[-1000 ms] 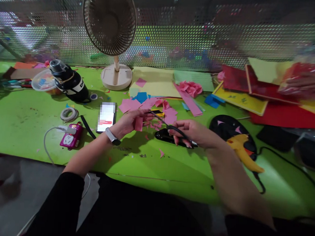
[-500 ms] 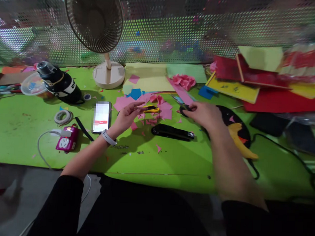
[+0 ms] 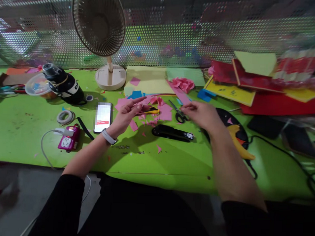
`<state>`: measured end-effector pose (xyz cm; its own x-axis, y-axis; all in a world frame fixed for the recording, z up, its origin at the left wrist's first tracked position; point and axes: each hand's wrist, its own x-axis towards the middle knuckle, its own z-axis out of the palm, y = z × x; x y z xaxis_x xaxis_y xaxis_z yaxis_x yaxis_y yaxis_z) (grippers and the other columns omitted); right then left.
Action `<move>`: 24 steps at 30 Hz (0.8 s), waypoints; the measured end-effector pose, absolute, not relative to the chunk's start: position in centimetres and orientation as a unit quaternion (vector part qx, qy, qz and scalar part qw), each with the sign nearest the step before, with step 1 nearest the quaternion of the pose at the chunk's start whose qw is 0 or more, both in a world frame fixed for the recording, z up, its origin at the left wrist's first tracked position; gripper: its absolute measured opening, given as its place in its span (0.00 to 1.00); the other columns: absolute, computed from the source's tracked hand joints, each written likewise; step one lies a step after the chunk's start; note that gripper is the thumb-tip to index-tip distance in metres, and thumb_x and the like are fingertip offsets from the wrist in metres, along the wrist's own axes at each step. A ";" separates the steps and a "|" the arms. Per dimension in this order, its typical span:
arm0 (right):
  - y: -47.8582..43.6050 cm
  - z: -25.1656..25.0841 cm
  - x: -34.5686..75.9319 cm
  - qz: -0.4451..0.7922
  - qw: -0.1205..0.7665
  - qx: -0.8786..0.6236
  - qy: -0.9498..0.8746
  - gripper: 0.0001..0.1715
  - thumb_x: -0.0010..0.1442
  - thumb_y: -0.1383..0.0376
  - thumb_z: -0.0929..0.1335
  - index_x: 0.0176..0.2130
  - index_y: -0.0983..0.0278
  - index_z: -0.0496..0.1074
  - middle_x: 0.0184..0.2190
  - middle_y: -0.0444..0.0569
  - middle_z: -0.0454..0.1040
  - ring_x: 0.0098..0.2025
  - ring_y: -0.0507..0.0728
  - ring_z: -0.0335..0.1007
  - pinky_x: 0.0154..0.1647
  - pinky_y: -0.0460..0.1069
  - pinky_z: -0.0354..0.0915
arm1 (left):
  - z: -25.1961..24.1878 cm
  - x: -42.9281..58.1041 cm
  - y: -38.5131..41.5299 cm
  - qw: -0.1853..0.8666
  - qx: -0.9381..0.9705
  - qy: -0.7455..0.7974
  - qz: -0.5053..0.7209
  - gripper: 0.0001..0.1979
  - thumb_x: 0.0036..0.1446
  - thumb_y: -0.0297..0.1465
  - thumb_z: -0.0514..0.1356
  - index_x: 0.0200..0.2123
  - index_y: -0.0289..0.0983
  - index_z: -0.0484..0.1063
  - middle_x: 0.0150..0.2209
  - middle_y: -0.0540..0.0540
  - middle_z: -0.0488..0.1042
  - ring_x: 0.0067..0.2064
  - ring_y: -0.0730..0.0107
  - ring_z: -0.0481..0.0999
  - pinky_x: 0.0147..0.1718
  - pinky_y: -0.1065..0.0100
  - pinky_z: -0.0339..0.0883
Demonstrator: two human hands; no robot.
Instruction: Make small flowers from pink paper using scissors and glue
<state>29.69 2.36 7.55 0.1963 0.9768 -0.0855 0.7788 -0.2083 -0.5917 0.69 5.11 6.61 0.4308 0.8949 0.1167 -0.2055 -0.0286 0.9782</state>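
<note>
My left hand [image 3: 127,113] is closed in a pinch over the pink scraps, with what looks like a small piece of pink paper [image 3: 145,108] at its fingertips. Just beyond it a yellow utility knife [image 3: 153,111] rests on the pink paper pieces [image 3: 166,113]. My right hand [image 3: 202,114] has its fingers pressed together beside the handles of dark scissors [image 3: 180,117], which lie on the table. Its fingertips meet the lower end of a pink paper strip [image 3: 181,94]; whether they grip it is hidden. A black stapler [image 3: 172,133] lies between the hands.
A fan [image 3: 111,77], a black bottle [image 3: 63,84], a phone [image 3: 103,117], tape [image 3: 65,117] and a purple power adapter [image 3: 68,138] stand left. A pink paper flower [image 3: 183,84] sits behind. Right are a black round pad [image 3: 223,115], a yellow banana-shaped thing [image 3: 240,144], cables and stacked coloured sheets [image 3: 273,100].
My right hand has come off the scissors' handles, which now lie uncovered on the table, and its fingers are a little higher. My left hand stays nearly in place. The view has shifted slightly.
</note>
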 end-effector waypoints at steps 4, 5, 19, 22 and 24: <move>0.4 8.9 24.9 0.503 0.331 -0.544 -0.584 0.21 0.60 0.51 0.70 0.43 0.66 0.76 0.38 0.55 0.80 0.27 0.51 0.72 0.24 0.46 0.61 | 7.1 1.0 4.2 0.615 0.605 0.242 0.444 0.23 0.65 0.41 0.60 0.61 0.43 0.68 0.50 0.41 0.80 0.56 0.59 0.77 0.55 0.55 0.72; 0.1 9.0 23.8 0.545 0.339 -0.509 -0.573 0.22 0.59 0.51 0.70 0.43 0.65 0.76 0.38 0.55 0.81 0.27 0.50 0.72 0.23 0.45 0.60 | 7.3 1.1 3.9 0.613 0.612 0.234 0.441 0.24 0.65 0.41 0.60 0.62 0.44 0.67 0.51 0.41 0.80 0.57 0.57 0.76 0.56 0.53 0.70; 0.5 7.5 20.1 0.697 0.332 -0.421 -0.477 0.21 0.53 0.59 0.75 0.46 0.64 0.76 0.27 0.44 0.79 0.17 0.46 0.66 0.14 0.42 0.54 | 6.5 1.1 3.8 0.651 0.619 0.199 0.392 0.25 0.62 0.40 0.62 0.61 0.45 0.69 0.66 0.41 0.65 0.63 0.54 0.70 0.58 0.56 0.69; 0.4 7.1 20.0 0.692 0.324 -0.422 -0.488 0.20 0.54 0.58 0.74 0.45 0.65 0.76 0.27 0.48 0.81 0.16 0.48 0.69 0.13 0.41 0.54 | 6.5 1.2 3.7 0.641 0.621 0.204 0.403 0.24 0.63 0.40 0.61 0.61 0.45 0.68 0.65 0.41 0.67 0.61 0.55 0.71 0.55 0.56 0.71; 0.4 7.1 19.9 0.690 0.324 -0.424 -0.490 0.19 0.54 0.58 0.75 0.43 0.66 0.76 0.28 0.50 0.82 0.17 0.49 0.71 0.13 0.42 0.55 | 6.4 1.4 3.6 0.632 0.630 0.200 0.405 0.24 0.64 0.40 0.60 0.62 0.45 0.66 0.63 0.40 0.69 0.60 0.55 0.73 0.53 0.56 0.73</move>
